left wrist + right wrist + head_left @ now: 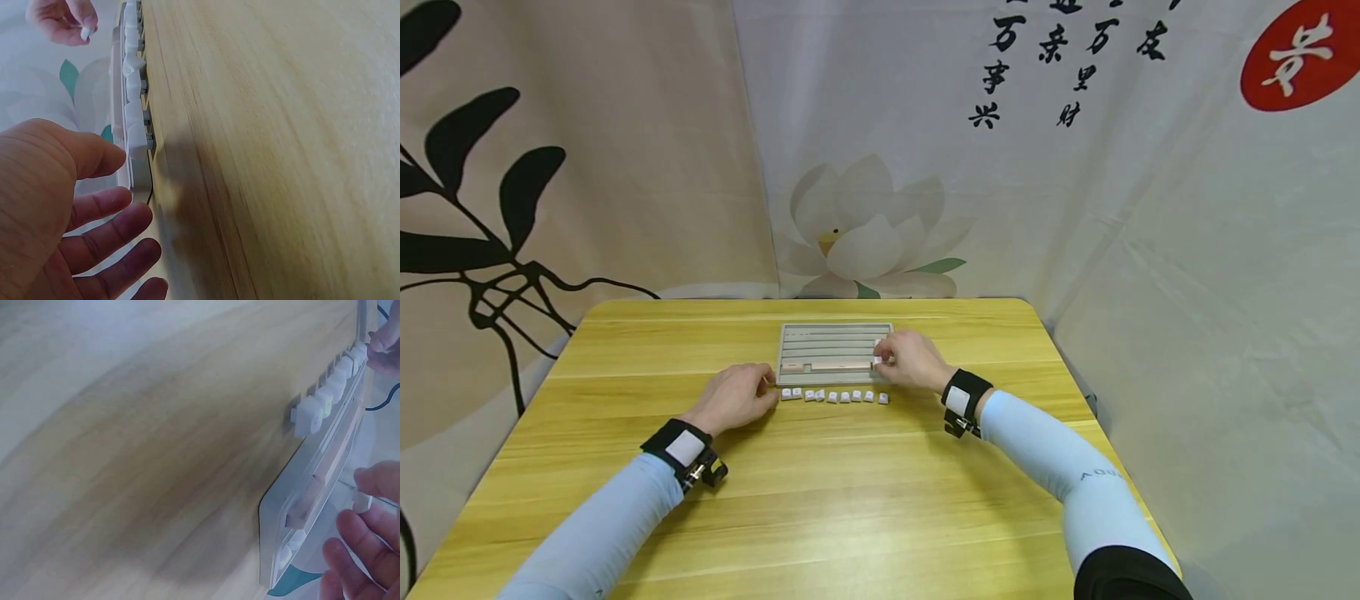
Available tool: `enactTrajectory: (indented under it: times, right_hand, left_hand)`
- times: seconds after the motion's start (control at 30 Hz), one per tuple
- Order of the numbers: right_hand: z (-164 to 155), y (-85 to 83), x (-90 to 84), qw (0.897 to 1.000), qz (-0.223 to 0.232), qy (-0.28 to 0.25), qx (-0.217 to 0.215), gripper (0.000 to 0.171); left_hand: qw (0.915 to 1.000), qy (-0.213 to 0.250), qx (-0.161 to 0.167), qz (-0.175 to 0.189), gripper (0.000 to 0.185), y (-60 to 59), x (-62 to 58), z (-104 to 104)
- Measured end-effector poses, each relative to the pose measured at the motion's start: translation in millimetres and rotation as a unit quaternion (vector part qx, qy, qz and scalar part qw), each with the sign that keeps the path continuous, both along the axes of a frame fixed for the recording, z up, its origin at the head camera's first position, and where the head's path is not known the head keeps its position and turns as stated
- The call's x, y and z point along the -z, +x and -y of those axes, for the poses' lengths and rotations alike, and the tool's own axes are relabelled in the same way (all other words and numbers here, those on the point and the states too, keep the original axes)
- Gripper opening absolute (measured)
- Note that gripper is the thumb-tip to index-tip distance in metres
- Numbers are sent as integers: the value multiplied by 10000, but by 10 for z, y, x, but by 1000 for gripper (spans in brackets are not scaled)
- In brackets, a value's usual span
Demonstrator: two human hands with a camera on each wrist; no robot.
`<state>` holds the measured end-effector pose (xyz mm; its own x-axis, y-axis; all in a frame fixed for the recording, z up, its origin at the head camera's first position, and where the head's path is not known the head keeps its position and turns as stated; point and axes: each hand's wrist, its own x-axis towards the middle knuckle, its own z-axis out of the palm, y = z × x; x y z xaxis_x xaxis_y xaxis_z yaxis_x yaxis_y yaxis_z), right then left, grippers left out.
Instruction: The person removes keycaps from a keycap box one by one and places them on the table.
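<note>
Right grip (913, 360) pinches 1 block (361, 502); backdrop (895, 108) reads 万事兴.

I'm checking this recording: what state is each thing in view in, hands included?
Left hand: fingers loosely bent, holding nothing
Right hand: pinching a small white piece
Small white piece: held between thumb and fingers
Row of white pieces: loosely lined up, unevenly spaced, on the table
Ridged board: lying flat
Pale strip: lying lengthwise on the board

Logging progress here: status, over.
Right hand pinching white piece at right end of grey tray. Left hand empty by tray's near-left corner. Row of white pieces along near side. Nothing blocking.
</note>
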<state>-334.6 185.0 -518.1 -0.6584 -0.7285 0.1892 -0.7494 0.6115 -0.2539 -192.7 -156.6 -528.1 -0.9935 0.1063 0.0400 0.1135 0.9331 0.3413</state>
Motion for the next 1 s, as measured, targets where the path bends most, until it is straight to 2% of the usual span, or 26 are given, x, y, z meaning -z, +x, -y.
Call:
enactTrajectory:
  times: [0.33,0.53,0.67,1.0]
  right_hand:
    - [-101,96,-40,9996,239,22,-117,16]
    - [-204,123,-49,9977,405,92,-531,15]
    - [-264,145,-58,9952,524,249,-793,11]
    - [-349,196,-54,9913,725,700,-847,10]
  left_hand:
    - [9999,50,-27,-84,24,-19,7,0]
    - [9999,34,-32,-95,25,-23,9,-10]
    - [9999,23,-36,-114,26,-16,10,-16]
    - [9999,1,-22,-116,25,-11,21,-7]
